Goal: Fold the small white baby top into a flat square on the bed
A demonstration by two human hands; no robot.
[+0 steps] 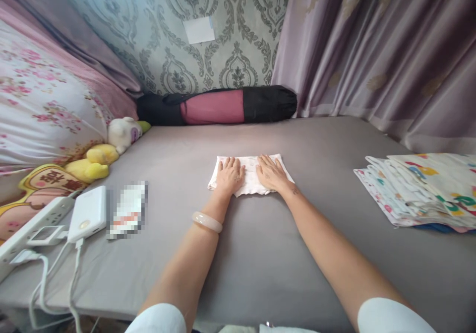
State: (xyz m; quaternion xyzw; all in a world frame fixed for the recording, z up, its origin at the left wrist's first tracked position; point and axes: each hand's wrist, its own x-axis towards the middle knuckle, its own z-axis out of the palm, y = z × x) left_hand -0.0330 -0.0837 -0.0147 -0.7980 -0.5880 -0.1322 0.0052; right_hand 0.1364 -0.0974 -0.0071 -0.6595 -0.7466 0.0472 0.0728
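Note:
A folded white cloth [250, 176] with a faint pattern lies flat on the grey-covered bed [282, 253], straight in front of me. My left hand [229, 175] rests palm down on its left part, fingers stretched out. On its right part lies my right hand [272, 174], also flat with the fingers extended. Both hands press on the cloth's top and neither grips it. The palms hide some of the fabric. A pale bangle [207, 222] circles my left wrist.
A stack of folded patterned cloths [420, 189] sits at the right. On the left are a power strip [33, 229] with cables, a white power bank [88, 214], a blurred packet [128, 209] and plush toys [87, 164]. A black and red rolled bag [217, 105] lies along the wall.

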